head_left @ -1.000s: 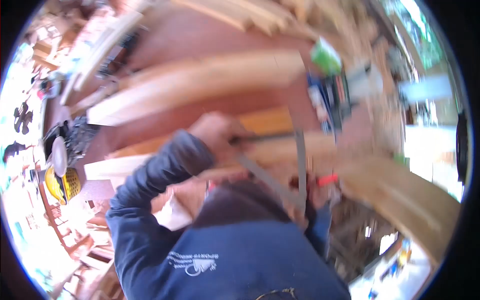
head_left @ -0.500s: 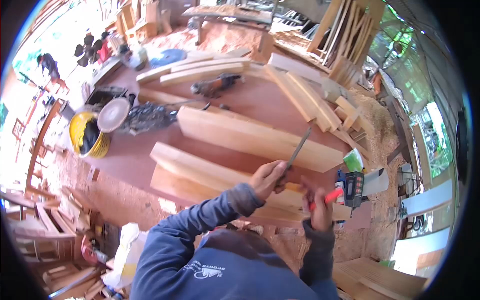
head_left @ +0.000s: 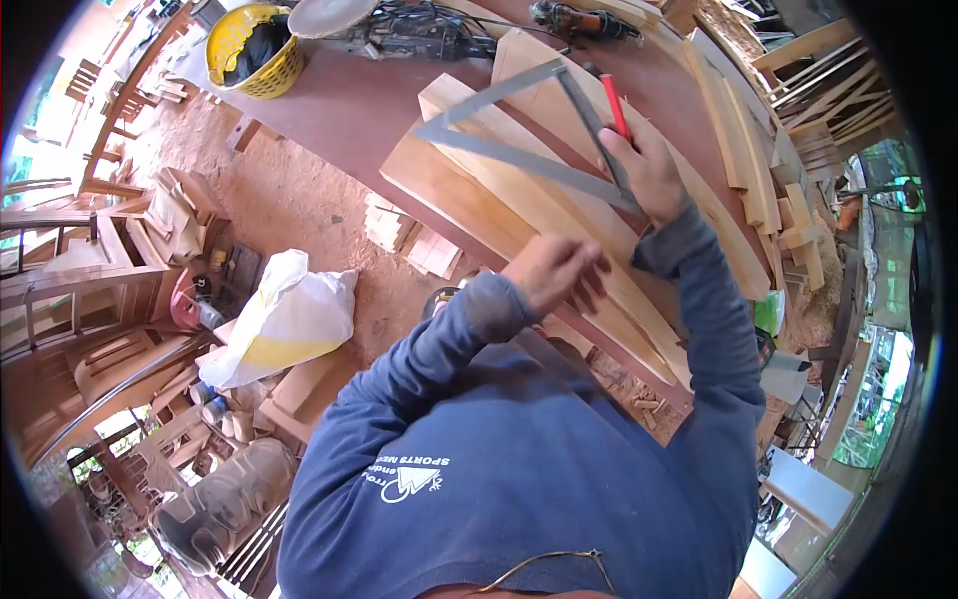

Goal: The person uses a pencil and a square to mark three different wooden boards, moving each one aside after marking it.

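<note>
My right hand grips a flat metal triangle square along its dark thicker edge. A red marker or pencil sticks up from the same hand, near the thumb. The square is held over pale wooden boards lying lengthwise on the table. My left hand is over the near board's edge, close to my chest. Its fingers are loosely bent and apart, slightly blurred, with nothing seen in them.
On the reddish-brown table are a yellow basket with dark cloth, a power tool with cables, and an orange-black tool. Long wood strips lie on the right. A white sack stands on the floor at left.
The metal square has passed from my left hand to my right, which still holds the red marker or pencil. My left hand has let go. The view has turned downward and left.
</note>
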Motion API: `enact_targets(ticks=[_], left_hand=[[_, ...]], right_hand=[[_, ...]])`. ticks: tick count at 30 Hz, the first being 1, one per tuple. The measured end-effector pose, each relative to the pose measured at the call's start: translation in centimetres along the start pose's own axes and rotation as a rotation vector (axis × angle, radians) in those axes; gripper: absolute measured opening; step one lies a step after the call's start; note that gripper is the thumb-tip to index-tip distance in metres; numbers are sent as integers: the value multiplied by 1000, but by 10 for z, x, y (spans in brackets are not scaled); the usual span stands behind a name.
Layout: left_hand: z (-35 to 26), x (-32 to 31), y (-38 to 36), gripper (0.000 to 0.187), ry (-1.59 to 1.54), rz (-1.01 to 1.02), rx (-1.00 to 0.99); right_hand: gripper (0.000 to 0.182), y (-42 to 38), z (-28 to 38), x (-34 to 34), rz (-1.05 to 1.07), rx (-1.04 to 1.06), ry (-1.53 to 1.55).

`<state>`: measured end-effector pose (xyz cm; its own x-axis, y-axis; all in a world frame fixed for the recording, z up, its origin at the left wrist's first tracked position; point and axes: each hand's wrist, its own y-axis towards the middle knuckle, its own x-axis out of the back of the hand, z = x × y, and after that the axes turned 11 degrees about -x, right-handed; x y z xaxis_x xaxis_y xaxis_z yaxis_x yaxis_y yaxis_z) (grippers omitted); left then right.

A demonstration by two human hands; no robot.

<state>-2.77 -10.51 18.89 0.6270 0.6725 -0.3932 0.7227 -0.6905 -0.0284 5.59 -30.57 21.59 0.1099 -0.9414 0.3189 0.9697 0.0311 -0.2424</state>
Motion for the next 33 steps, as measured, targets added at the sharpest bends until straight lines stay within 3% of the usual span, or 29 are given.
enact_targets(ticks=[2, 3, 5, 6, 8, 9, 10, 11, 12, 14, 15, 16, 19, 24, 33], left_hand=[[-14, -2, -12, 32, 360, 195, -35], [-18, -4, -13, 18, 510, 162, -154], [-27, -5, 0, 12, 849, -95, -470], [-31, -5, 8, 10, 1015, -230, -625], [-43, 7, 30, 11, 1134, -425, -602], [-43, 20, 44, 10, 1239, -443, -684], [-42, 34, 55, 9, 1344, -456, -763], [-34, 47, 61, 19, 1362, -388, -648], [-28, 58, 67, 23, 1447, -334, -679], [-22, 71, 75, 30, 1600, -204, -737], [-23, 68, 75, 40, 1644, -144, -616], [-25, 70, 76, 39, 1681, -92, -625], [-33, 81, 86, 41, 1739, 53, -607], [-51, 102, 105, 50, 1668, 247, -514], [-53, 127, 123, 54, 1463, 294, -401]], right_hand=[[31, 26, -22, 4, 21, -15, -204], [31, 31, -34, -3, 1, 48, -227], [30, 43, -42, -24, -39, 192, -275], [31, 43, -41, -28, 20, 132, -191], [33, 39, -34, -29, 144, 15, -22], [34, 56, -66, -30, 150, 213, 106], [33, 51, -68, -24, 195, 76, 159], [32, 42, -60, -15, 237, -55, 212], [32, 34, -56, -8, 275, -188, 269], [30, 17, -56, 7, 299, -265, 321], [31, 5, -48, 19, 314, -301, 312], [31, -5, -42, 24, 330, -341, 301], [29, -19, -40, 25, 195, -296, 246], [24, -9, -29, 27, 171, -400, 152], [26, 7, -35, 28, 183, -533, 231]])
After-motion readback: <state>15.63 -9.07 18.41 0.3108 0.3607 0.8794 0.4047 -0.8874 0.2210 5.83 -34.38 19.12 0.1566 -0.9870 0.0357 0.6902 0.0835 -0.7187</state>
